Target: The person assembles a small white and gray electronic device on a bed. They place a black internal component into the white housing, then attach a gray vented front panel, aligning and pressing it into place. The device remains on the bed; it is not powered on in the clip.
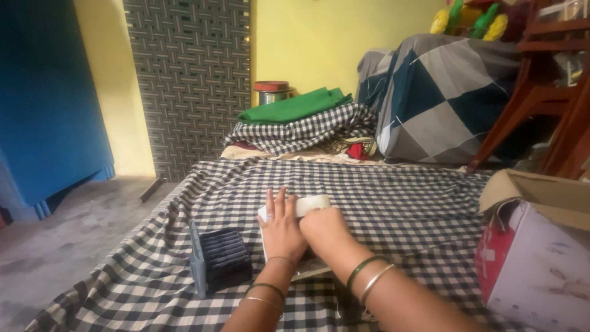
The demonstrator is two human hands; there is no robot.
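Checked black-and-white cloth (pixel 393 203), large, lay spread flat over a low surface, its near edge hanging toward the grey floor (pixel 67 246); it carried everything being handled. Cardboard carton (pixel 534 258), white and red sided, flaps open, stood at the right edge of the cloth, well apart from the hands. Dark ribbed block (pixel 220 258), bluish-grey with a thin upright plate on its left side, stood on the cloth just left of the left forearm, untouched. White flat piece (pixel 307 204), pale and partly rolled or folded at its far end, lay on the cloth directly under both hands; most of it was hidden, so its exact kind could not be told. Left hand (pixel 281 227) lay palm down on the piece, fingers extended and close together, pressing flat and not curled round anything. Right hand (pixel 326 229) was loosely closed, knuckles up, resting on the piece just beside the left hand and touching it; whether its fingers pinched an edge could not be told. Judged state of work: the white piece was laid out and held down, so pressing or folding seemed under way, not finished; the ribbed block and carton looked unused. Behind, a stack of folded cloths (pixel 301 120), green over checked, lay beyond the spread cloth.
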